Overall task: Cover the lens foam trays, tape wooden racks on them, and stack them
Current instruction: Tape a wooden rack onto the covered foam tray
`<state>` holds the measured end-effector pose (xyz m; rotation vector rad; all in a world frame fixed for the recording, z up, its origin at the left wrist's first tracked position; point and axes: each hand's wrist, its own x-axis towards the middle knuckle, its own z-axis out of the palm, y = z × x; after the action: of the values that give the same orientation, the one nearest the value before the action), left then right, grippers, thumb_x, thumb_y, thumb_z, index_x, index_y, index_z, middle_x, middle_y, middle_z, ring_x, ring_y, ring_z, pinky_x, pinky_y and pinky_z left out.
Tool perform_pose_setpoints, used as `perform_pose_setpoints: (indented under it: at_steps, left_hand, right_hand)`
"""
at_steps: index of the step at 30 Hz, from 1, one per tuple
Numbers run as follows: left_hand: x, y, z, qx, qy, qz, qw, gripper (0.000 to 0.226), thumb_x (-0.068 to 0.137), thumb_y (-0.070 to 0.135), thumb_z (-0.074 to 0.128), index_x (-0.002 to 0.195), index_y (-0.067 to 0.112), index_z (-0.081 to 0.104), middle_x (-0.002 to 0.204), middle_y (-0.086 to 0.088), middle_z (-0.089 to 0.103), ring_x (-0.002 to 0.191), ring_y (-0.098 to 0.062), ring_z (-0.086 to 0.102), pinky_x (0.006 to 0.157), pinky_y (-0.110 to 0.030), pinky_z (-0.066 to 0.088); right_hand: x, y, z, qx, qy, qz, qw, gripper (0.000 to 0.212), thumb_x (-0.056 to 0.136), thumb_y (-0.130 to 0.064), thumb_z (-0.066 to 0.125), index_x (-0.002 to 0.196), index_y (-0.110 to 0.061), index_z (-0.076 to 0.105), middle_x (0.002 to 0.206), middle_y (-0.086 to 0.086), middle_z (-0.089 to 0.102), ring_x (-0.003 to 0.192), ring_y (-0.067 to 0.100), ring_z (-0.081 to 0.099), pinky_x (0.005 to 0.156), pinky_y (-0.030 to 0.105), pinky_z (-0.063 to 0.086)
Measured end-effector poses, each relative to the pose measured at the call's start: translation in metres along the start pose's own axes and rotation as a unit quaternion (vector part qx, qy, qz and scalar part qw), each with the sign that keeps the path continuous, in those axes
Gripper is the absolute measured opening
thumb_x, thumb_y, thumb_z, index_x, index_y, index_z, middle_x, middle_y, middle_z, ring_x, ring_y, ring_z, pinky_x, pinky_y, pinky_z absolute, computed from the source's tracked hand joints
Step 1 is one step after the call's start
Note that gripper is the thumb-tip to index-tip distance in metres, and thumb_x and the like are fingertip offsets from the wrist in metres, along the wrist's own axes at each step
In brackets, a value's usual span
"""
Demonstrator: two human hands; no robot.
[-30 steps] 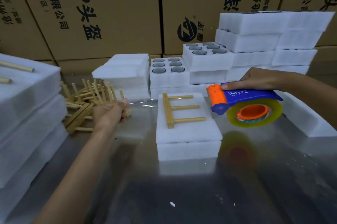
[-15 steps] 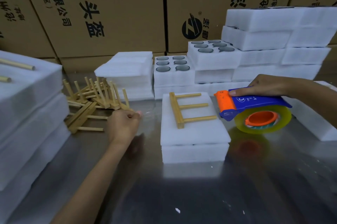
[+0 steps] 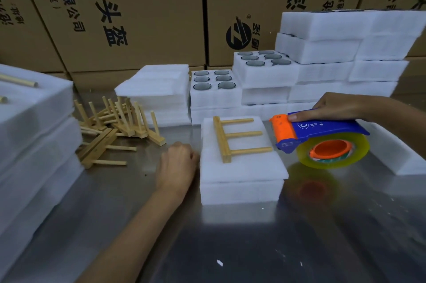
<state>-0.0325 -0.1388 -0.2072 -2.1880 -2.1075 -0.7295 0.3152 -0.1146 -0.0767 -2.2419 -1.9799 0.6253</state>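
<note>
The right hand (image 3: 336,107) has its grip wrapped over the top of the blue and orange tape dispenser (image 3: 309,133), fingers curled along its handle, the yellowish roll hanging just off the right edge of the covered foam tray (image 3: 242,167). The left hand (image 3: 176,165) rests on the steel counter (image 3: 230,248) with its fingers curled loosely, grasping nothing, right against the tray's left side. A wooden rack (image 3: 232,138) lies flat on the white cover sheet, its bar to the left and its three pegs pointing toward the dispenser. By my reckoning the taping step is about to begin: the next move calls for laying the tape across the rack and pulling it down over the foam while the left hand steadies the block. Behind it two open trays (image 3: 213,89) each show round dark lenses seated in their wells, six in the nearer one. Loose racks (image 3: 115,130) lie heaped to the left, finished white stacks (image 3: 34,133) beyond them.
</note>
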Motion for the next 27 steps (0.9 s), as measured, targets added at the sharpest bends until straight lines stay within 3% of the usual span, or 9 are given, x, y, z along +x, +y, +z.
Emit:
perform_pose_setpoints:
  at_steps: [4,10,12,14,15,18,21,24,27]
  left_hand:
    - [0.005,0.004,-0.001,0.056,-0.019,0.069,0.996,0.019,0.092,0.005,0.045,0.082,0.006,0.062,0.084,-0.006,0.051,0.070,-0.023,0.054,0.062,-0.033,0.046]
    - [0.005,-0.010,0.006,0.041,-0.022,0.097,0.994,0.031,0.099,0.025,0.044,0.093,0.007,0.070,0.087,-0.003,0.048,0.079,-0.020,0.052,0.066,-0.031,0.043]
    - [0.004,-0.012,0.008,0.037,-0.036,0.065,0.997,0.036,0.099,0.033,0.044,0.117,0.008,0.061,0.099,-0.005,0.048,0.101,-0.024,0.051,0.075,-0.032,0.043]
    - [0.008,-0.014,0.001,-0.011,-0.056,-0.009,0.998,0.055,0.100,0.034,0.045,0.146,0.005,0.036,0.126,-0.015,0.048,0.121,-0.031,0.045,0.095,-0.039,0.043]
    - [0.011,-0.015,-0.005,-0.051,-0.032,-0.035,0.998,0.057,0.101,0.028,0.046,0.151,0.006,0.030,0.133,-0.018,0.045,0.124,-0.034,0.045,0.100,-0.041,0.040]
    - [0.024,-0.001,-0.031,-0.173,0.095,0.005,0.980,0.046,0.098,0.019,0.051,0.144,0.012,0.044,0.129,-0.012,0.049,0.119,-0.029,0.051,0.095,-0.035,0.041]
    - [0.039,0.039,-0.052,-0.248,-0.060,0.107,0.961,0.066,0.090,0.056,0.058,0.147,0.030,0.038,0.147,0.004,0.039,0.138,-0.012,0.034,0.109,-0.031,0.029]
    - [0.048,0.068,-0.050,-0.075,-0.260,0.158,0.950,0.095,0.080,0.074,0.054,0.155,0.037,0.010,0.164,0.011,-0.001,0.150,-0.011,-0.007,0.122,-0.043,0.004]
    - [0.058,0.063,-0.050,-0.044,-0.358,0.147,0.921,0.101,0.076,0.076,0.055,0.155,0.040,0.003,0.163,0.014,-0.011,0.149,-0.009,-0.016,0.123,-0.042,0.000]
  right_hand:
    - [-0.014,-0.012,0.010,-0.026,-0.007,0.016,0.999,0.096,0.036,-0.102,0.059,0.073,-0.015,0.073,0.068,0.002,0.075,0.055,0.015,0.071,0.061,0.028,0.051]
    - [-0.011,-0.010,0.012,0.003,0.000,0.016,1.000,0.083,0.049,-0.094,0.059,0.073,-0.016,0.074,0.066,0.001,0.074,0.054,0.014,0.070,0.061,0.028,0.050]
    - [-0.009,-0.008,0.012,0.000,-0.001,0.013,1.000,0.084,0.049,-0.094,0.059,0.075,-0.016,0.075,0.067,0.001,0.074,0.055,0.014,0.071,0.062,0.028,0.050]
    - [-0.009,-0.007,0.010,0.004,-0.001,0.009,1.000,0.084,0.049,-0.094,0.059,0.076,-0.016,0.075,0.068,0.001,0.075,0.057,0.014,0.072,0.063,0.028,0.051]
    - [-0.008,-0.007,0.009,0.007,-0.002,0.006,1.000,0.086,0.048,-0.094,0.059,0.078,-0.015,0.075,0.069,0.001,0.075,0.059,0.015,0.073,0.064,0.029,0.052]
    - [-0.005,-0.007,0.008,0.003,-0.002,0.000,1.000,0.088,0.048,-0.093,0.059,0.081,-0.013,0.075,0.071,0.002,0.075,0.060,0.016,0.073,0.065,0.028,0.053]
    - [-0.006,-0.008,0.005,0.002,-0.002,-0.002,1.000,0.081,0.047,-0.092,0.059,0.073,-0.016,0.072,0.067,0.001,0.074,0.053,0.012,0.069,0.061,0.027,0.049]
    - [-0.007,-0.007,0.001,0.009,0.002,-0.010,1.000,0.080,0.047,-0.091,0.060,0.072,-0.017,0.072,0.066,0.000,0.074,0.053,0.012,0.069,0.061,0.027,0.048]
    - [-0.007,-0.008,-0.004,0.005,0.009,-0.016,1.000,0.089,0.045,-0.092,0.058,0.081,-0.012,0.074,0.070,0.001,0.075,0.061,0.015,0.072,0.064,0.028,0.052]
